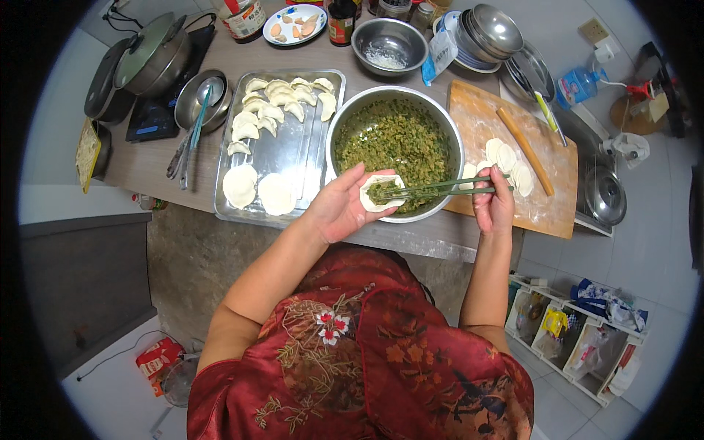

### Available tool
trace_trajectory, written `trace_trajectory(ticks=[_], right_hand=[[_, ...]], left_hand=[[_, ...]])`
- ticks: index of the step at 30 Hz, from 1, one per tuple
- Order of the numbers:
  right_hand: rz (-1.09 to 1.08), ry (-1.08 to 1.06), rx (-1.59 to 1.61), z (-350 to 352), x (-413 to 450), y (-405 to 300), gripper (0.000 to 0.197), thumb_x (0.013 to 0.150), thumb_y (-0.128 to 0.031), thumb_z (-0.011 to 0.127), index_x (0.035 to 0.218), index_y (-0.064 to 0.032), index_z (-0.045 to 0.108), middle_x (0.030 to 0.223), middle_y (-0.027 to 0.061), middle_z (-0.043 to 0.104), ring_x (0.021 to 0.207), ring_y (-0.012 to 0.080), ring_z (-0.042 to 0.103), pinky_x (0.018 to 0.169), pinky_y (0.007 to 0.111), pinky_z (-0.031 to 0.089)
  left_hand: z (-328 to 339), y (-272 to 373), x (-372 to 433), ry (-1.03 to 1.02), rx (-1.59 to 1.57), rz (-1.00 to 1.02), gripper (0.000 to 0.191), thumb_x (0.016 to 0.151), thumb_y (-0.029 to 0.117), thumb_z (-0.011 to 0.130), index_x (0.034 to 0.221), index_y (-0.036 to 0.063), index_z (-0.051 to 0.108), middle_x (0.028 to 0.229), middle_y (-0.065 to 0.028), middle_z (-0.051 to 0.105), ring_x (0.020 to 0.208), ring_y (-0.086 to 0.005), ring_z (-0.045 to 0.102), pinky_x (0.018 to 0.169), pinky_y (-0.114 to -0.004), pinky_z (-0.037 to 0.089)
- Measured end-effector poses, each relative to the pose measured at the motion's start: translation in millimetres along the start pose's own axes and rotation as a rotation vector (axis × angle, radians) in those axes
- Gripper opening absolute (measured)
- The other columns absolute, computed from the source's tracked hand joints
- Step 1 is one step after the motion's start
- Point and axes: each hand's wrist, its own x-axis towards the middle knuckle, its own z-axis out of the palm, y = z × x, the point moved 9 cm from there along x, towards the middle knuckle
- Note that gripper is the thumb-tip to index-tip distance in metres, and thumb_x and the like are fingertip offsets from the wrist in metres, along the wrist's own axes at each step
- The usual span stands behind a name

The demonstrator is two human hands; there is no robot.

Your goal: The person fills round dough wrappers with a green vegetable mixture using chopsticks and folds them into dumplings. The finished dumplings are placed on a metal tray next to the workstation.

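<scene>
On the palm and fingers of my left hand (346, 208) lies a round dumpling wrapper (374, 207) with green minced filling on it. My right hand (494, 203) grips a pair of green chopsticks (462, 186), whose tips touch that filling. Behind both hands is a large steel bowl (330, 137) of the same green filling (393, 137). To its left, a metal tray (308, 170) bears rows of folded dumplings (281, 92) and flat wrappers (240, 186). A wooden board (478, 104) at the right holds overlapping wrappers (506, 157) and a rolling pin (525, 151).
Left of the tray stand a pot (157, 55) on a cooktop and a steel bowl with ladles (206, 102). Along the back are a plate of garlic (294, 25), a bowl with white powder (389, 47) and stacked bowls (495, 30). A sink (591, 148) adjoins the board.
</scene>
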Motion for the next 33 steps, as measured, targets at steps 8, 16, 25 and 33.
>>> trace_trajectory(ticks=[8, 16, 25, 33], right_hand=[[-0.064, -0.009, -0.093, 2, -8, -4, 0.026, 0.094, -0.024, 0.053, 0.086, 0.0005, 0.059, 0.063, 0.0091, 0.062, 0.04, 0.0146, 0.055, 0.034, 0.022, 0.043], [-0.055, -0.031, -0.132, 6, -12, -4, 0.026, 0.094, -0.024, 0.053, 0.086, 0.0003, 0.058, 0.063, 0.0087, 0.061, 0.04, 0.0144, 0.055, 0.034, 0.023, 0.043], [-0.073, 0.046, -0.051, -8, -7, -6, 0.027, 0.094, -0.025, 0.054, 0.086, -0.0002, 0.058, 0.062, 0.0084, 0.06, 0.039, 0.0138, 0.054, 0.034, 0.022, 0.043], [-0.054, 0.134, 0.024, -19, -4, -2, 0.027, 0.094, -0.026, 0.055, 0.086, -0.0003, 0.059, 0.061, 0.0075, 0.059, 0.041, 0.0136, 0.055, 0.033, 0.022, 0.041]], left_hand=[[-2, -6, -1, 0.021, 0.035, -0.008, 0.054, 0.101, 0.037, 0.03, 0.13, -0.0074, 0.042, 0.13, -0.0184, 0.049, 0.119, -0.0299, 0.05, 0.098, -0.042, 0.046], [3, -6, -4, 0.043, 0.056, 0.019, 0.053, 0.101, 0.035, 0.03, 0.13, -0.0075, 0.041, 0.132, -0.0186, 0.047, 0.119, -0.0287, 0.05, 0.099, -0.042, 0.045], [0, -11, 0, 0.027, -0.009, -0.002, 0.051, 0.101, 0.032, 0.032, 0.13, -0.0084, 0.04, 0.132, -0.019, 0.047, 0.12, -0.0316, 0.049, 0.1, -0.043, 0.045], [-6, -6, 1, 0.09, 0.01, 0.035, 0.049, 0.1, 0.029, 0.036, 0.131, -0.0081, 0.038, 0.131, -0.0189, 0.048, 0.119, -0.0303, 0.05, 0.1, -0.044, 0.044]])
